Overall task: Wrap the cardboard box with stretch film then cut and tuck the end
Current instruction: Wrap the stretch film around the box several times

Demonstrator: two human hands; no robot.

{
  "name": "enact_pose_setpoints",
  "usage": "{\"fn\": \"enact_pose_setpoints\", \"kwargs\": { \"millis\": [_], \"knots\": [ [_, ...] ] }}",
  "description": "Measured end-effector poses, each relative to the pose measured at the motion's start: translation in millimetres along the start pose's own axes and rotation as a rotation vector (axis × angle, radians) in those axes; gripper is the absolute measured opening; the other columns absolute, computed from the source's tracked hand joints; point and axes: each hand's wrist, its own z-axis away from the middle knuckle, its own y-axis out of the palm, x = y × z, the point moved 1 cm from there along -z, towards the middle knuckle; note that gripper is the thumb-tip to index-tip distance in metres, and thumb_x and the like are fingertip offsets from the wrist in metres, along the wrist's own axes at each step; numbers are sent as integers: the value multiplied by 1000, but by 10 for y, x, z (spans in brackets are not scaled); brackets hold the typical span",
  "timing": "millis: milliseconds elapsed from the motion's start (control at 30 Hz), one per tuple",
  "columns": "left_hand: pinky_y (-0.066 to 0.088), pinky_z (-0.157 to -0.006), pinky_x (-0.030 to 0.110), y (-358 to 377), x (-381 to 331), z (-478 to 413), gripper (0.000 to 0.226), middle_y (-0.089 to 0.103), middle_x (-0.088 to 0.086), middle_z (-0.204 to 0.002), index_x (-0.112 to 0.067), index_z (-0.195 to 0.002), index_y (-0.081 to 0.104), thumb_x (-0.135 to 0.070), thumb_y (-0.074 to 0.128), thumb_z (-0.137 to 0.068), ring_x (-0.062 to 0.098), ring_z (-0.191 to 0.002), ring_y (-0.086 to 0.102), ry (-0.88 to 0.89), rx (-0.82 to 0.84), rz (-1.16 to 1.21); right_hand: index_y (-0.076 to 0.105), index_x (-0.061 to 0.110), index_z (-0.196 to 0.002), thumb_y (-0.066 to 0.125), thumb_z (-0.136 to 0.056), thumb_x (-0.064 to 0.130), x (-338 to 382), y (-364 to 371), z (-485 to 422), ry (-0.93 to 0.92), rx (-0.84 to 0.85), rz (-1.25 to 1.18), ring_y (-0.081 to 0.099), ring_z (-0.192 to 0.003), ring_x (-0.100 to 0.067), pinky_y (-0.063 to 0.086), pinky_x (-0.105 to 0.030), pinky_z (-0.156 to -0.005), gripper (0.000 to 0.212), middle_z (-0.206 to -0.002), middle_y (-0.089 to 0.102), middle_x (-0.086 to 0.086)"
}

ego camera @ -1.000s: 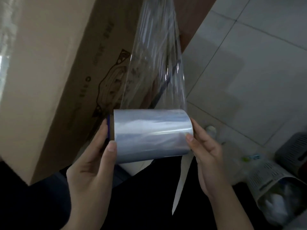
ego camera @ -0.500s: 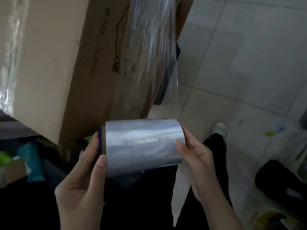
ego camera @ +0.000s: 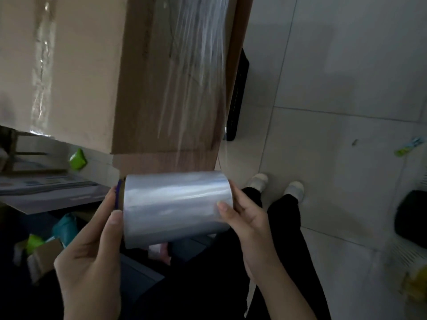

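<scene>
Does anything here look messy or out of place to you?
Yes. The stretch film running from the roll up the cardboard box is bunched into streaky ropes instead of lying flat. A small green wrapper also lies loose on the tiled floor.

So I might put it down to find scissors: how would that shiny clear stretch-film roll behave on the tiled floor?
The stretch-film roll is a smooth cylinder, so it would probably roll on the flat floor tiles. Its glossy surface looks slippery. The stretched film sheet running to the tall cardboard box would likely go slack.
</scene>
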Motion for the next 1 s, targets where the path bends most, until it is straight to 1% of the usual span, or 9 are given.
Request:
{"fn": "enact_pose_setpoints", "kwargs": {
  "millis": [167,267,333,400,533,667,800,900,1000],
  "knots": [
    [44,-102,34,-19,83,-148,33,66,6,-122,-10,-124,61,-21,55,-94,15,-118,59,31,-61,85,60,26,-124,62,-84,21,-243,202,-59,0,-38,40,61,-114,-11,46,-22,-92,40,-119,70,6],
    [46,-99,25,-46,195,-301,29,68,2,-118,-10,-122,62,-17,52,-95,12,-115,60,17,-55,106,60,30,-122,63,-83,22,-383,268,-133,-13,-86,18,61,-114,-6,46,-18,-90,41,-118,69,12],
    [47,-94,16,-84,255,-422,28,70,-10,-112,-12,-120,63,-16,51,-95,7,-113,61,18,-22,96,59,32,-122,63,-82,22,-482,319,-171,-20,-137,-9,60,-116,-6,46,-18,-92,42,-118,69,14],
    [46,-95,16,-150,319,-553,28,69,-16,-112,-14,-119,64,-20,53,-94,7,-115,60,24,32,127,59,30,-123,65,-83,19,-580,399,-216,-35,-168,-29,61,-115,-6,47,-17,-91,42,-117,70,12],
    [42,-106,40,-326,386,-873,44,70,-1,-115,-16,-114,69,-45,61,-82,15,-116,61,34,141,218,59,22,-123,61,-79,20,-745,647,-320,-80,-227,-91,67,-103,-4,49,-13,-82,43,-106,74,10],
    [44,-104,38,-420,391,-1124,51,68,8,-118,4,-118,62,-35,53,-87,19,-117,60,124,304,221,64,24,-114,60,-83,16,-898,832,-428,-99,-322,-121,68,-98,-7,52,-17,-83,32,-101,75,6],
    [47,-96,44,-451,436,-1267,56,69,13,-108,21,-101,59,-33,49,-90,27,-108,62,110,325,246,58,10,-129,62,-79,24,-969,907,-452,-103,-366,-182,66,-108,-15,52,-24,-90,52,-117,70,-6],
    [34,-74,43,-432,474,-1324,41,50,10,-96,-3,-81,60,-41,47,-86,26,-83,45,51,335,255,54,3,-131,60,-87,18,-1037,908,-491,-108,-414,-177,64,-113,-22,49,-32,-98,47,-123,66,-14],
    [31,-75,42,-466,548,-1419,39,47,11,-96,-8,-91,53,-45,43,-84,26,-83,45,28,385,267,53,1,-131,58,-87,18,-1110,935,-514,-118,-469,-173,61,-118,-27,47,-34,-101,48,-125,64,-15]
  ]
}}
